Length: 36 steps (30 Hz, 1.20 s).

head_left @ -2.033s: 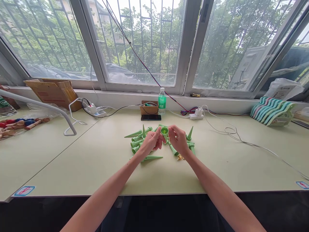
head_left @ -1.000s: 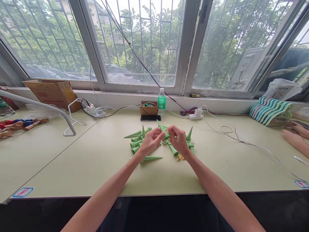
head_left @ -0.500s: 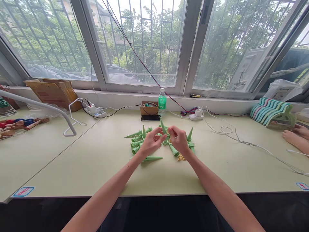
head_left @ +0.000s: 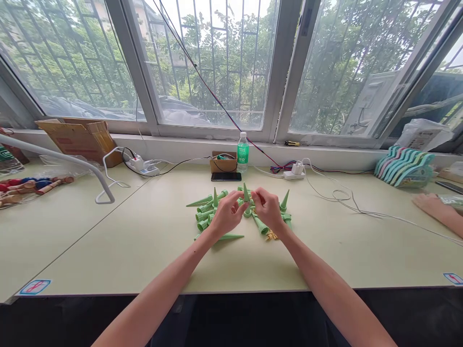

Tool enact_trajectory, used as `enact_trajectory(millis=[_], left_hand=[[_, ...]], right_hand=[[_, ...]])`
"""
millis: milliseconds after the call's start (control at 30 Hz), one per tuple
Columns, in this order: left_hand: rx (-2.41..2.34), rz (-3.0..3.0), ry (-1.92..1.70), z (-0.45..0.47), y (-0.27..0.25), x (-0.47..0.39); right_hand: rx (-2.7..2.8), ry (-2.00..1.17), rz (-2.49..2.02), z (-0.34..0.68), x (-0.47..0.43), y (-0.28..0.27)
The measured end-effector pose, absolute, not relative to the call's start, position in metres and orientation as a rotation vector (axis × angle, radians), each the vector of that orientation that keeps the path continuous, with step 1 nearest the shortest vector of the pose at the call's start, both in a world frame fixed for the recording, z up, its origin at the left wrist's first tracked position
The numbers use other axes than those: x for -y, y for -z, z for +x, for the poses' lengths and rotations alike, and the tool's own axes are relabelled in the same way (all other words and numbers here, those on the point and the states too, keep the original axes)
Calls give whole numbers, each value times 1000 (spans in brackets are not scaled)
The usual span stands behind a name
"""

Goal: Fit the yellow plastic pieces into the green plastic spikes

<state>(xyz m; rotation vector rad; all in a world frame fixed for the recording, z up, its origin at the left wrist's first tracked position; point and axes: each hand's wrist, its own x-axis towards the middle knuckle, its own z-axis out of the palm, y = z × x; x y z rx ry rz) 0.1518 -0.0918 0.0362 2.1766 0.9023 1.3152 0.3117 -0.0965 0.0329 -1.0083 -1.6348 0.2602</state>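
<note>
My left hand (head_left: 228,213) is closed on a green plastic spike (head_left: 246,193), thumb and fingers round it, the pointed end up. Close on its right, my right hand (head_left: 266,208) has its fingers pinched together near the spike; whatever is in them is too small to make out. Around and below both hands lie several more green spikes: hollow ones (head_left: 203,217) on the left, one standing upright (head_left: 285,200) on the right, and one lying flat (head_left: 231,236) in front. Small yellow plastic pieces (head_left: 272,235) lie beside my right wrist.
Behind the spikes are a phone (head_left: 226,177), a small cardboard box (head_left: 223,165) and a water bottle (head_left: 243,153). White cables (head_left: 356,205) cross the right side, where another person's hand (head_left: 428,205) rests near small hangers (head_left: 405,166). A lamp arm (head_left: 72,159) reaches in at left.
The spike in my left hand has turned from leaning left to nearly upright, and its tip is lower. At the right, the other person's hand has moved away from the hangers.
</note>
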Motion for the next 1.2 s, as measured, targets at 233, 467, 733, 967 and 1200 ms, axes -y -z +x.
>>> enact_trajectory(millis=[233, 467, 733, 967, 1200], left_hand=[[-925, 2254, -1376, 151, -34, 90], [-945, 2376, -1412, 149, -30, 88], [-934, 2459, -1487, 148, -26, 86], [-957, 2410, -1508, 150, -30, 90], [-986, 2378, -1519, 152, -32, 92]], right_hand=[[1629, -269, -1033, 311, 97, -34], [1606, -289, -1054, 310, 98, -34], [1593, -316, -1053, 310, 98, -35], [1547, -463, -1026, 311, 98, -36], [1578, -497, -1020, 311, 98, -36]])
